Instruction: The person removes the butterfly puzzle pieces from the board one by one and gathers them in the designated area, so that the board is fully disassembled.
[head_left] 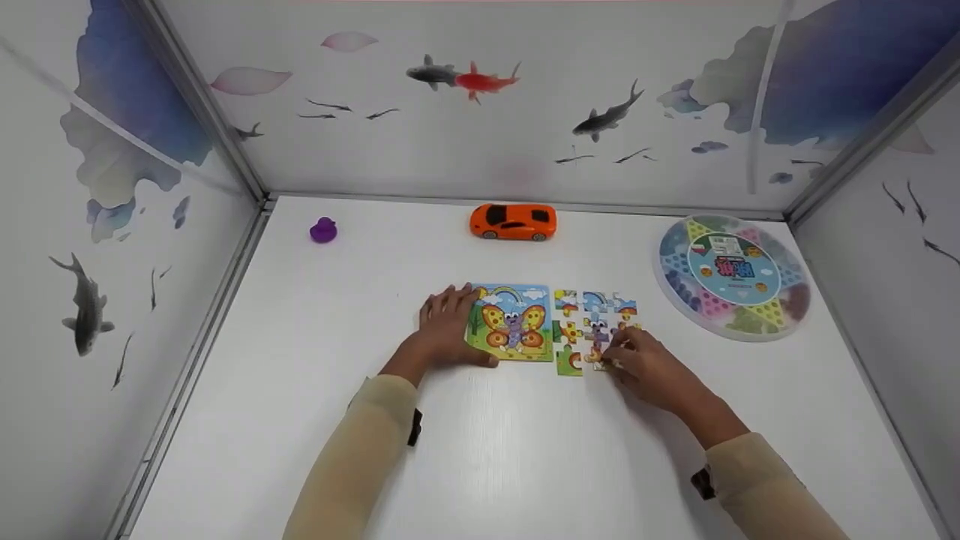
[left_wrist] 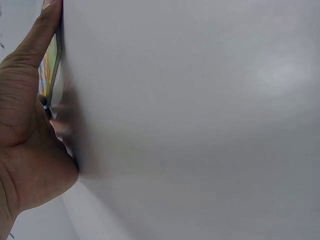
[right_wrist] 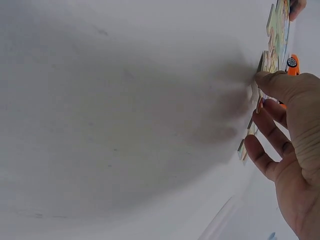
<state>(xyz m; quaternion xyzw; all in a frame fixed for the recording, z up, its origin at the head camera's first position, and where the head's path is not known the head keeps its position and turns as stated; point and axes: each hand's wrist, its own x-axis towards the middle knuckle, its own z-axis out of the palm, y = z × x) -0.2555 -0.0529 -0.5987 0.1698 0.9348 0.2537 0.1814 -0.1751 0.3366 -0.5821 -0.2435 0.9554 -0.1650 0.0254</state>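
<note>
My left hand [head_left: 452, 330] spans the left end of a square butterfly puzzle board [head_left: 514, 322]. Its fingers lie at the top left corner and its thumb runs along the near edge, holding the board flat on the table. Right of the board lie several jigsaw pieces [head_left: 568, 332] in rows with small gaps, parts of a like butterfly picture. My right hand [head_left: 649, 367] is over the near right pieces, thumb and fingertips pinching a small puzzle piece [right_wrist: 259, 104]. Its fingers partly cover that piece in the head view. In the left wrist view the thumb [left_wrist: 37, 40] lies straight along the board's edge.
An orange toy car [head_left: 514, 222] stands at the back of the white table [head_left: 480, 450]. A purple toy duck [head_left: 323, 230] is at the back left. At the right lies a round clear case [head_left: 733, 277] of coloured pieces. Printed panels wall the table's back and sides.
</note>
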